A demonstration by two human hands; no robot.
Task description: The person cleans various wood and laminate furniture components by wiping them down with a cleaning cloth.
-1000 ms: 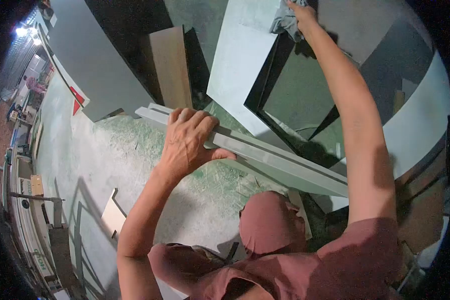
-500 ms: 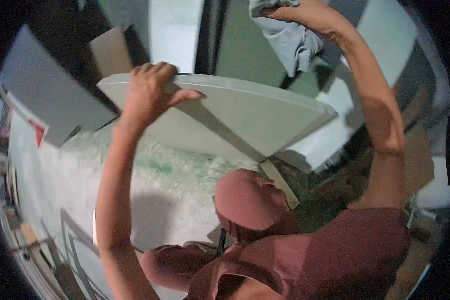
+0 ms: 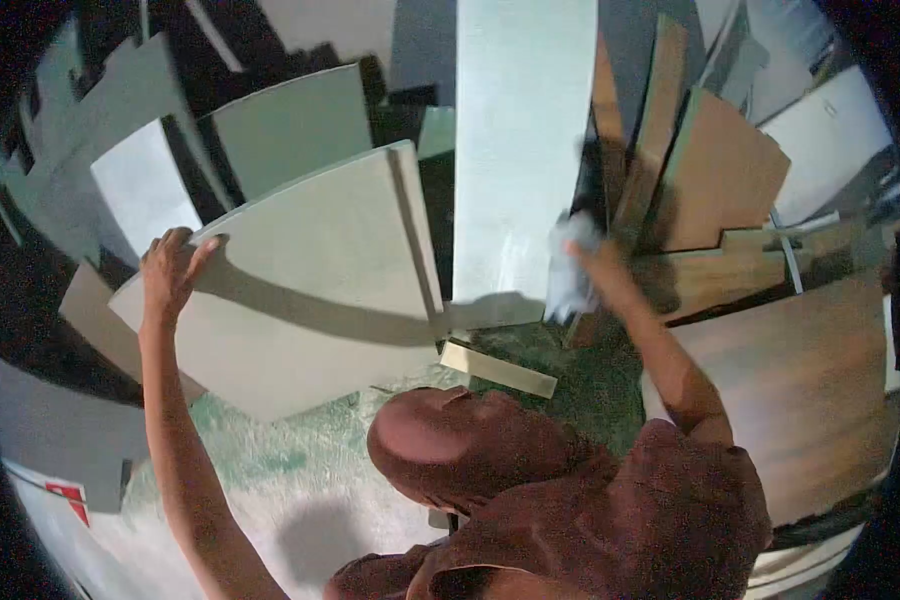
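A pale cream board (image 3: 320, 250) stands tilted on edge in front of me. My left hand (image 3: 173, 268) grips its upper left edge, fingers over the back and thumb on the near face. Bunched in my right hand (image 3: 602, 270) is a grey cloth (image 3: 570, 285), blurred by motion. The cloth overlaps the right edge of a tall white board (image 3: 525, 150) in this view. A shadow of my arm falls across the cream board.
Wooden offcuts (image 3: 725, 175) lean at the right, above a large wood-grain panel (image 3: 790, 370). Several grey and white panels stand at the back left, among them a green-grey one (image 3: 295, 125). A short light wooden strip (image 3: 500, 370) lies on the dusty floor (image 3: 240, 480) near my knee.
The view has swung to the right. My right hand has come down with the cloth, from high up to beside the white board. My left hand still holds the cream board, which now slants differently.
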